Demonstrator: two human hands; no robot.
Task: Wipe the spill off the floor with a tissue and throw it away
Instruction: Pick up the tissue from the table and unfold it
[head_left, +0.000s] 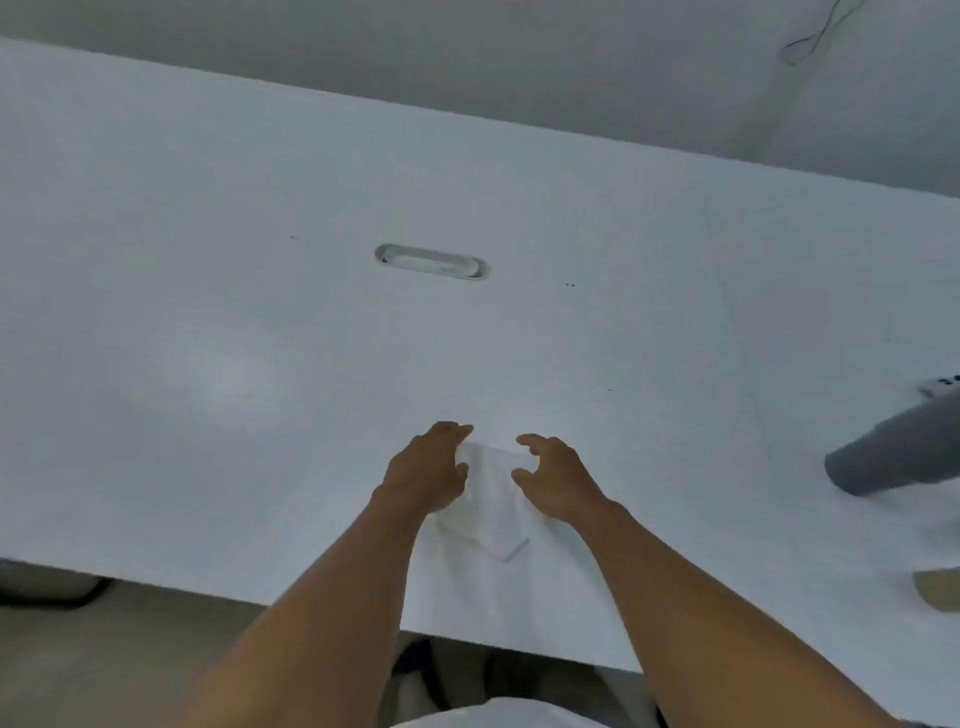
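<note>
A white tissue (491, 499) lies flat on the white table (260, 338), near its front edge. My left hand (428, 470) rests on the tissue's left side, fingers curled over its upper left corner. My right hand (553, 480) hovers at the tissue's right edge with its fingers spread and bent, nothing between them. Whether the left hand pinches the tissue or only touches it is unclear. No spill and no bin are in view.
An oval cable slot (431, 261) sits in the table's middle. At the right edge, a person's grey sleeve (898, 447) reaches over the table, with a beige object (937, 590) below it. Floor (104, 660) shows beneath the front edge; a cable (815, 31) hangs on the far wall.
</note>
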